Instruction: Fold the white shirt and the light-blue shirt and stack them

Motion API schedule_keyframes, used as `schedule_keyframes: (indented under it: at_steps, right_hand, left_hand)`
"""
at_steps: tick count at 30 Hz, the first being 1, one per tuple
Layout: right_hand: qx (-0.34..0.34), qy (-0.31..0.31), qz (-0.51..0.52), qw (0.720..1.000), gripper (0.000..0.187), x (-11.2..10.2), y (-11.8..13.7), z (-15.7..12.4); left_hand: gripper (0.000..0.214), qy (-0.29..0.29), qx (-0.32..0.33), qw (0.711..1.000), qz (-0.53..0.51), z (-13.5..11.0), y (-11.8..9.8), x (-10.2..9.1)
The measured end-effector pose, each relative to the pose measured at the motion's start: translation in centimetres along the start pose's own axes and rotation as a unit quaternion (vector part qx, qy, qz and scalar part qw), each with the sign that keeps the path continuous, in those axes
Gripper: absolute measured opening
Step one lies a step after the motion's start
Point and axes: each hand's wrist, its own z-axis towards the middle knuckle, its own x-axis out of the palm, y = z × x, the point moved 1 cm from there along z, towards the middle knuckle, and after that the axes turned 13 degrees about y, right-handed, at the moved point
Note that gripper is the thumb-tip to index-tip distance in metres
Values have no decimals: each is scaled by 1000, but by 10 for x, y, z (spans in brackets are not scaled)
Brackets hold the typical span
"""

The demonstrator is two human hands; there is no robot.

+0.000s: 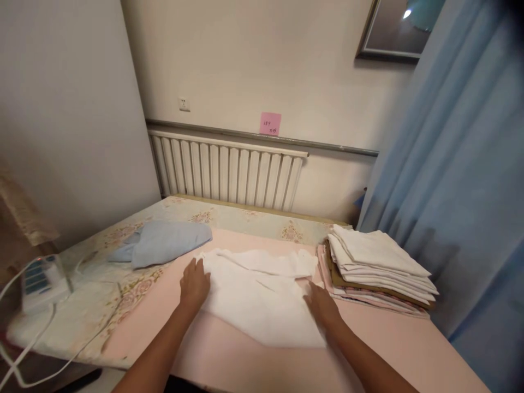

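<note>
A white cloth [262,305] lies spread and partly folded on the pink sheet, with creases and a loose, uneven fold along its far side. My left hand [195,285] is at its left edge, fingers curled and closed on the fabric. At the right edge my right hand [323,307] is closed on the cloth too, its fingertips partly hidden. To the right of that hand stands a stack of folded cloths [380,267], white on top with brown and pink layers lower down.
Beneath everything is a pink sheet [376,338] over a floral table cover [135,295]. A crumpled light blue cloth [172,243] lies at the back left. A power strip [45,284] with white cables sits far left. A radiator [229,166] is behind; a blue curtain [446,164] hangs right.
</note>
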Motion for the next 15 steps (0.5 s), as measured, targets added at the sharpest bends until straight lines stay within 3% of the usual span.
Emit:
schedule_keyframes:
  at_steps: [5, 11, 15]
  right_hand:
    - [-36, -33, -23, 999, 36, 40, -22, -9]
    - [-76, -137, -15, 988, 41, 79, -37, -20]
    - [-105, -218, 2, 970, 38, 92, -43, -35]
  left_hand:
    - [32, 88, 42, 995, 13, -28, 14, 44]
    - [32, 142, 106, 984, 21, -36, -6, 54]
    - [25, 183, 119, 976, 13, -51, -8, 57]
